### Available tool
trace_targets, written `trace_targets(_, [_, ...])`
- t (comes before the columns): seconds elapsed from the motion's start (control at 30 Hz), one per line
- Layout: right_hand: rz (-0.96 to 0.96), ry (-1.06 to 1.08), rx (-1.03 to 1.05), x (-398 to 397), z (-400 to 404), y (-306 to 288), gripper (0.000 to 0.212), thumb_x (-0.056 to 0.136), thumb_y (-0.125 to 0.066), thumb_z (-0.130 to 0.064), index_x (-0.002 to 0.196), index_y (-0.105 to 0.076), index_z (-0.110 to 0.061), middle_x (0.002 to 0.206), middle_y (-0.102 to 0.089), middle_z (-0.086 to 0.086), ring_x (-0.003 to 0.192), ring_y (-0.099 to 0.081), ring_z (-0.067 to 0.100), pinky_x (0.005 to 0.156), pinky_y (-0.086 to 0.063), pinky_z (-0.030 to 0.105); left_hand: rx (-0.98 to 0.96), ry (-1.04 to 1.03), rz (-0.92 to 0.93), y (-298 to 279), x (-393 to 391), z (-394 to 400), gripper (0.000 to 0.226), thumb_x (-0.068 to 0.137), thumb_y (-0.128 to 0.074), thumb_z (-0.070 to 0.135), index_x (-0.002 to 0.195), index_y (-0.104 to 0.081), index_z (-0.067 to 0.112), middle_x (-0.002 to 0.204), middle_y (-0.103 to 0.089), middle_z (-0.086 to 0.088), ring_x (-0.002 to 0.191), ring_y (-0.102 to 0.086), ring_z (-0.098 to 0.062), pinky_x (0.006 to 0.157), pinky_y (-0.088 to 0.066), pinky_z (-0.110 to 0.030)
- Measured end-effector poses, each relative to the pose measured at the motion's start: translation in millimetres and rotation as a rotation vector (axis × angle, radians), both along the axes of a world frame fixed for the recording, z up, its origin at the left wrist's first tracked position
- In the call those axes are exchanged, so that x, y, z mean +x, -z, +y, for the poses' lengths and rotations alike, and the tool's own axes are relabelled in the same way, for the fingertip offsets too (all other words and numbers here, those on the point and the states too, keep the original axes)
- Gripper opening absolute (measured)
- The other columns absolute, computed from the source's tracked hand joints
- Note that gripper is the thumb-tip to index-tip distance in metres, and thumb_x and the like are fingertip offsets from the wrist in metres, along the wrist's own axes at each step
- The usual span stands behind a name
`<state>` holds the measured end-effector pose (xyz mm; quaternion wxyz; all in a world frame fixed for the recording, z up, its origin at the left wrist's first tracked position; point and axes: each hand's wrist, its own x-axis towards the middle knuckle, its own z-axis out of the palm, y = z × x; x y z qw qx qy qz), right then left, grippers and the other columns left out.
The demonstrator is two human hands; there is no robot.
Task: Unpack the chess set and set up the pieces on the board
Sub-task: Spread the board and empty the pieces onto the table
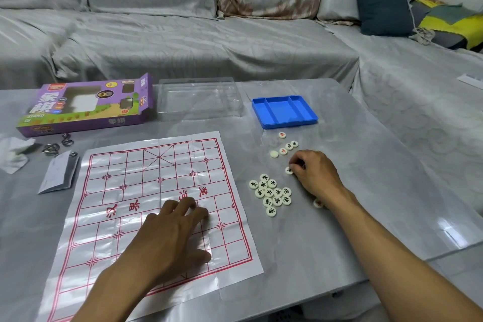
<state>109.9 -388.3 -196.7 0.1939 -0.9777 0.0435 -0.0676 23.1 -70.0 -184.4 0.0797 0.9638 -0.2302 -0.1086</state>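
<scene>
Pinching a piece [289, 171], right hand [313, 172], left hand [170, 238] flat on board [125, 191]

— From my feed, the board [156, 198] looks like a thin plastic sheet, glossy, creased along its folds, with glare streaks across the red grid.

— And the pieces [270, 195]?

— Smooth cream discs, slightly shiny; I'd say plastic. The tray [285, 112] is blue plastic with a soft sheen, and the lid [200, 99] beside it is clear plastic, hard to see but for its edges.

— The table [326, 238]?

— Grey, polished, marble-patterned; I see window light mirrored in it. The box [88, 106] is printed cardboard, semi-gloss. There's a folded paper leaflet [58, 176], matt, crumpled tissue [14, 154], and shiny metal wire rings [56, 145].

— The sofa [183, 29]?

— Grey cloth cover, wrinkled, with a faint satin shine.
</scene>
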Motion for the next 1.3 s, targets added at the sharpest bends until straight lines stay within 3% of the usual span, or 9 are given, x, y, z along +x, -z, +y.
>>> trace_targets(0.2, [0.097,0.047,0.094,-2,0,-9,0.007,0.085,-0.069,-0.028,0.083,-0.073,-0.022,0.08,-0.065,-0.009,0.081,-0.06,0.012,0.07,-0.051,0.031,-0.004,-0.003,-0.007,0,1,0,0.071,0.08,-0.056,0.067,0.14,-0.029,0.041,0.149,-0.023,0.014,0.134,-0.026,-0.015,0.1,-0.038,-0.033])
trace_targets(0.37, [0.307,-0.135,0.176,-6,7,-24,0.005,0.082,-0.073,-0.026,0.078,-0.076,-0.025,0.076,-0.07,-0.012,0.074,-0.063,0.004,0.066,-0.05,0.022,0.009,-0.004,-0.009,1,0,0,0.071,0.08,-0.054,0.068,0.141,-0.026,0.042,0.15,-0.021,0.014,0.135,-0.025,-0.015,0.101,-0.037,-0.032])
trace_targets(0.53, [-0.027,0.116,0.243,-3,-8,-31,0.019,0.095,-0.055,-0.017,0.101,-0.073,-0.022,0.099,-0.067,-0.009,0.09,-0.06,0.009,0.077,-0.044,0.022,0.012,0.003,-0.008,0,0,-1,0.07,0.081,-0.054,0.067,0.141,-0.026,0.042,0.149,-0.021,0.014,0.135,-0.025,-0.015,0.1,-0.037,-0.032])
trace_targets(0.63, [0.002,0.183,0.126,-4,-25,-29,0.029,0.096,-0.049,-0.011,0.114,-0.067,-0.024,0.11,-0.064,-0.004,0.097,-0.06,0.015,0.084,-0.051,0.03,0.011,0.006,-0.006,-1,0,0,0.07,0.081,-0.054,0.066,0.14,-0.027,0.042,0.149,-0.021,0.014,0.135,-0.025,-0.015,0.1,-0.037,-0.032])
trace_targets(0.9, [0.259,0.103,0.097,-8,-27,-18,0.014,0.079,-0.07,-0.029,0.092,-0.066,-0.03,0.096,-0.064,-0.009,0.085,-0.061,0.009,0.076,-0.056,0.033,0.006,0.004,-0.001,-1,0,0,0.07,0.08,-0.053,0.067,0.14,-0.027,0.042,0.148,-0.022,0.015,0.133,-0.026,-0.014,0.099,-0.037,-0.031])
trace_targets(1.0, [0.13,0.101,0.064,-5,-22,-18,0.024,0.087,-0.062,-0.028,0.111,-0.063,-0.027,0.117,-0.061,-0.005,0.107,-0.056,0.017,0.084,-0.049,0.033,0.01,0.005,-0.003,-1,0,-1,0.07,0.081,-0.053,0.068,0.14,-0.027,0.042,0.148,-0.022,0.015,0.134,-0.025,-0.014,0.099,-0.037,-0.03])
trace_targets(1.07, [0.169,0.035,-0.037,-4,-18,-17,0.041,0.095,-0.051,-0.028,0.136,-0.05,-0.028,0.142,-0.047,-0.006,0.128,-0.04,0.023,0.099,-0.039,0.039,0.011,0.006,-0.006,-1,0,-1,0.07,0.081,-0.053,0.067,0.14,-0.026,0.042,0.149,-0.021,0.015,0.134,-0.025,-0.014,0.1,-0.037,-0.03])
trace_targets(1.13, [0.25,-0.028,-0.14,-3,-16,-15,0.044,0.098,-0.043,-0.027,0.142,-0.044,-0.029,0.151,-0.037,-0.01,0.133,-0.033,0.025,0.103,-0.031,0.043,0.008,0.005,-0.005,-1,0,-1,0.07,0.081,-0.053,0.067,0.14,-0.027,0.042,0.149,-0.021,0.014,0.134,-0.025,-0.015,0.1,-0.037,-0.031])
trace_targets(1.3, [0.103,0.144,-0.184,0,-14,-16,0.032,0.094,-0.041,-0.017,0.11,-0.068,-0.024,0.118,-0.065,-0.002,0.115,-0.042,0.023,0.092,-0.032,0.038,0.007,0.008,-0.011,-1,0,-1,0.069,0.081,-0.053,0.067,0.14,-0.027,0.042,0.148,-0.022,0.015,0.133,-0.026,-0.015,0.098,-0.038,-0.03])
